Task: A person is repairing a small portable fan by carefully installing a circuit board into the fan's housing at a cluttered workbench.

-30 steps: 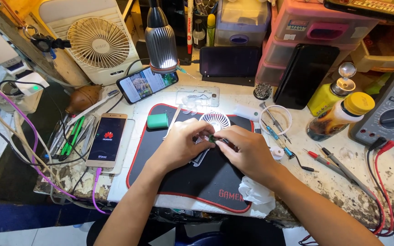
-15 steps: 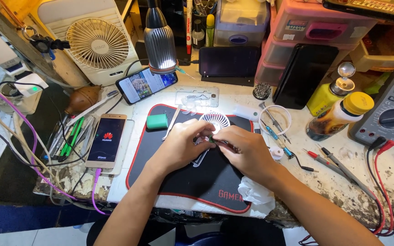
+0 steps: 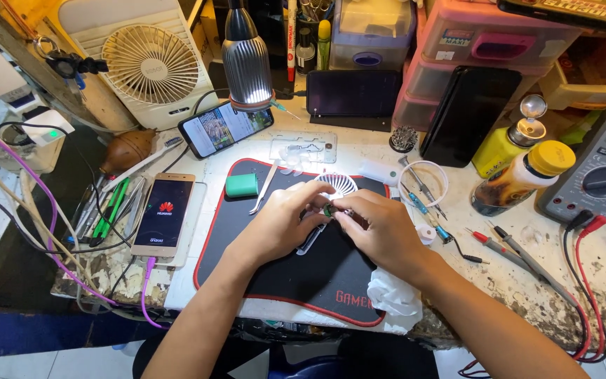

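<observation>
Head view looks down on two bare hands that meet over a black rubbery mat with a red edge (image 3: 275, 281). The left hand (image 3: 282, 223) and the right hand (image 3: 380, 231) both pinch a small green and dark part (image 3: 328, 209) between their fingertips (it is too tiny to tell what it is). They hold it close under the ribbed silver lamp (image 3: 247, 60), likely so the light falls right on it. A thin grey strip (image 3: 310, 242) lies flat on the mat just below the hands. Beside the left hand rest shiny metal tweezers (image 3: 264, 188) and a small green block (image 3: 242, 184). A soft white crumpled tissue (image 3: 394, 295) sits by the right wrist. On the worn white table (image 3: 520, 281) a gold phone with a dark screen (image 3: 164, 214) lies plugged in, well apart from the hands.
</observation>
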